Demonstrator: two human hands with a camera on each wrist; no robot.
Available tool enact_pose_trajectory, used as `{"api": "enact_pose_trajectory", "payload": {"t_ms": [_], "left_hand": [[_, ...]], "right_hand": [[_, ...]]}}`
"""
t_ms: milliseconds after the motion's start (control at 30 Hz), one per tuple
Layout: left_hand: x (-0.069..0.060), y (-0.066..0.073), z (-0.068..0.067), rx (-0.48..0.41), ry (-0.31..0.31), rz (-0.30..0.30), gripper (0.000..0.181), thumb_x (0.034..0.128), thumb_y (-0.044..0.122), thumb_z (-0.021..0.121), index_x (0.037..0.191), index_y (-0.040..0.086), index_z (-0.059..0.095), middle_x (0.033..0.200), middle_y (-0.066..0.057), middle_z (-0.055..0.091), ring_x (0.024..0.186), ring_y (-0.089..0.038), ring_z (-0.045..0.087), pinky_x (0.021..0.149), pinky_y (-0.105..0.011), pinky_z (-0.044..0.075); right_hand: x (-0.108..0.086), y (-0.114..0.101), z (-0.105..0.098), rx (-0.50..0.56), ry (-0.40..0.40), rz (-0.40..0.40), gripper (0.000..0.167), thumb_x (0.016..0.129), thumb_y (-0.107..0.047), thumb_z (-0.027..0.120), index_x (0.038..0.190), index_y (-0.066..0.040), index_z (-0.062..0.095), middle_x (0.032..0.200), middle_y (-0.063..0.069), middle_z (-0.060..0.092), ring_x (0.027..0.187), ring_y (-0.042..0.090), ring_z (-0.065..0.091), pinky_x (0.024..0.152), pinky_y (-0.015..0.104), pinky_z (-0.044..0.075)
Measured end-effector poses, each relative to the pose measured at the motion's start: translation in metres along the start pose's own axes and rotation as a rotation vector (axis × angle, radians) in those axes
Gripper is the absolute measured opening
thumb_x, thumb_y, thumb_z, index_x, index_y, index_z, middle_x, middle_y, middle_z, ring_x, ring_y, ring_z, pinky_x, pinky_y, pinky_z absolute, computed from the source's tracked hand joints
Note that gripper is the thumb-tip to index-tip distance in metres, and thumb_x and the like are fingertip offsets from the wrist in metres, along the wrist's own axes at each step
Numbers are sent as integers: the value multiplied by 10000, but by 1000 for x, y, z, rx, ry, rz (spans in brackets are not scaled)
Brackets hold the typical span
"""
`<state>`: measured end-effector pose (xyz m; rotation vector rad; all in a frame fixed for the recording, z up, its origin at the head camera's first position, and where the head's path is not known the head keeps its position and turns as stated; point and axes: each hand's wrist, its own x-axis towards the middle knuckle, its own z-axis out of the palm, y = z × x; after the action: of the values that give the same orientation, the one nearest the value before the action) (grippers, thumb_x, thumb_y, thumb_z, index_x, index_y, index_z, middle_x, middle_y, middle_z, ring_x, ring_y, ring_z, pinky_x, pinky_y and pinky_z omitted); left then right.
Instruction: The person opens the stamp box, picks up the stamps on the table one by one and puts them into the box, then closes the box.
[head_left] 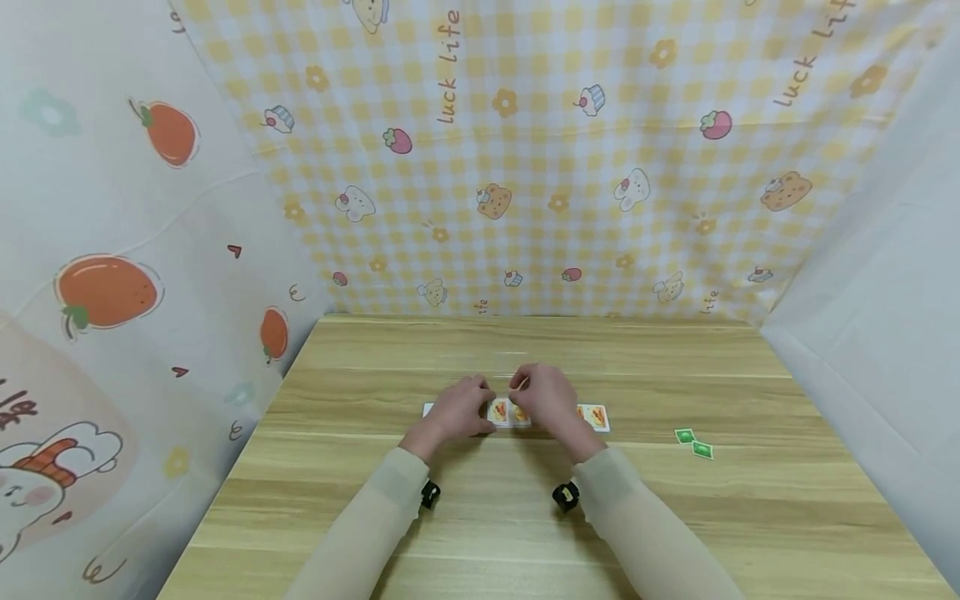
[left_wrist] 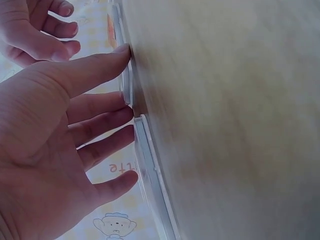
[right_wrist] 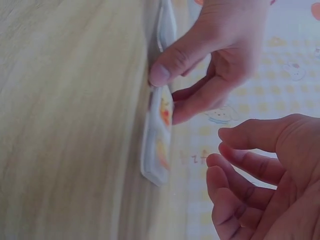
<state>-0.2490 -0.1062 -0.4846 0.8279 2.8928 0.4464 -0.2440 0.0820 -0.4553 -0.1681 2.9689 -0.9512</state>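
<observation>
A row of narrow flat white cases with orange food pictures lies across the middle of the table. My left hand (head_left: 453,410) holds one white case (head_left: 498,411) by its long edges, thumb on the near side and fingers on the far side. That same case (right_wrist: 156,160) shows its pictured face in the right wrist view. In the left wrist view a second case (left_wrist: 152,175) lies beside it, under the spread fingers. Just above the row hovers my right hand (head_left: 549,400), fingers loosely curled, with nothing visible between them. Another pictured end (head_left: 596,417) shows past this hand.
Two small green pictured pieces (head_left: 702,450) lie on the table to the right. Faint outlines of a clear sheet or lid (head_left: 510,362) show behind the hands. A checked cloth (head_left: 525,167) hangs at the table's back edge.
</observation>
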Motion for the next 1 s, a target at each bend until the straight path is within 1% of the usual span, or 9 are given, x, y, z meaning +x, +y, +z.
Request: {"api": "enact_pose_trajectory", "payload": {"t_ms": [133,300,400,500,600,700,800,900,1000], "left_hand": [[1,-1,-1,12,-13,6,551,847,357,827,1294,70,678,1168,-18,567,1024,-187,524,827,-356,470],[3,-3,-1,11,-11,19,562,824,364,843,1277,71,688,1157,-20,576,1016,-187,531,838,-358,476],[5,-4,-1,-6,-14,28,587,807,353,858,1279,53,683,1138,-26,582,983,-181,529,835,-353,473],[6,-4,-3,-40,-28,30,623,809,331,860,1314,33,651,1161,-53,592,972,-180,526,852,-355,469],[6,-7,-4,-83,-38,26,652,818,305,856,1359,37,611,1222,-83,599,1016,-193,538,894,-369,467],[3,-9,-5,-111,-40,21,685,826,303,848,1399,44,576,1285,-96,589,1102,-224,550,944,-396,467],[-1,-10,-8,-114,-33,15,731,828,314,845,1435,43,541,1340,-109,573,1190,-261,541,996,-422,456],[-6,-9,-11,-114,-25,18,744,829,315,845,1441,34,530,1357,-121,568,1218,-282,536,1017,-439,447],[-9,-9,-13,-115,-14,18,731,829,326,846,1425,27,546,1351,-130,572,1212,-292,540,1008,-454,452]], "right_hand": [[-4,-1,-8,12,2,-13,77,870,-202,768,941,-184,743,849,-33,671,622,133,592,515,311,469],[-9,-1,-20,25,23,-53,95,871,-195,760,962,-172,749,851,-26,672,643,136,591,533,307,472],[-12,0,-28,32,36,-81,104,867,-186,747,968,-162,752,836,-25,667,641,134,583,541,305,468],[-16,2,-37,30,48,-97,96,867,-186,747,959,-161,747,822,-21,663,632,136,573,547,307,463],[-20,4,-46,23,61,-114,90,873,-187,761,958,-162,742,814,-21,656,633,135,564,559,312,459],[-22,10,-52,14,80,-134,95,872,-180,771,961,-159,745,800,-27,652,623,130,560,554,315,454],[-26,17,-59,7,93,-161,100,872,-176,771,966,-155,745,790,-36,653,624,122,571,554,318,461],[-29,26,-65,4,93,-188,99,879,-176,763,974,-154,746,798,-39,663,669,128,605,584,332,481],[-33,37,-71,9,77,-203,120,887,-169,755,1005,-148,747,825,-34,676,741,144,634,631,351,503]]}}
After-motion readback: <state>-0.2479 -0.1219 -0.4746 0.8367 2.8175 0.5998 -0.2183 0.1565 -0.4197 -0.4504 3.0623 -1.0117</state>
